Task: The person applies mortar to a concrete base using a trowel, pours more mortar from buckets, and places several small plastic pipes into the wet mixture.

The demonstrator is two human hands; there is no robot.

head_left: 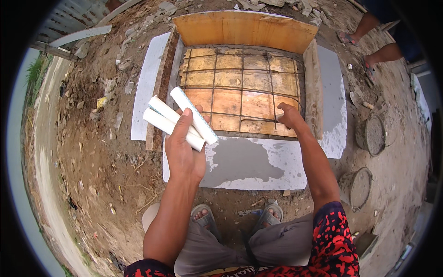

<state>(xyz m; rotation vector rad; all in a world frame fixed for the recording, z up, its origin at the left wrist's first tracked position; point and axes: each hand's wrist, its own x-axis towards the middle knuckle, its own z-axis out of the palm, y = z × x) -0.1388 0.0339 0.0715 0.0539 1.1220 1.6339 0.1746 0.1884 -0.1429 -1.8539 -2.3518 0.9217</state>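
My left hand [185, 147] is closed around three short white plastic pipes [194, 115], fanned out with the thumb across them, above the near left corner of a wooden form. My right hand [291, 117] reaches over the form's near right corner, beside the rebar grid [242, 87]. Its index finger points forward, the other fingers are partly curled, and I see nothing held; whether a fingertip touches a bar is unclear. Wooden panels [258, 102] lie beneath the grid. Upright boards frame it at the back [244, 28], left [161, 87] and right [313, 87].
White sheeting [288, 159], partly covered with wet grey, surrounds the form. Two buckets [370, 135] stand at the right on dirt ground. A person's legs [385, 54] show at the upper right. Rubble [168, 8] lies behind the form, and corrugated metal [69, 21] stands at the upper left.
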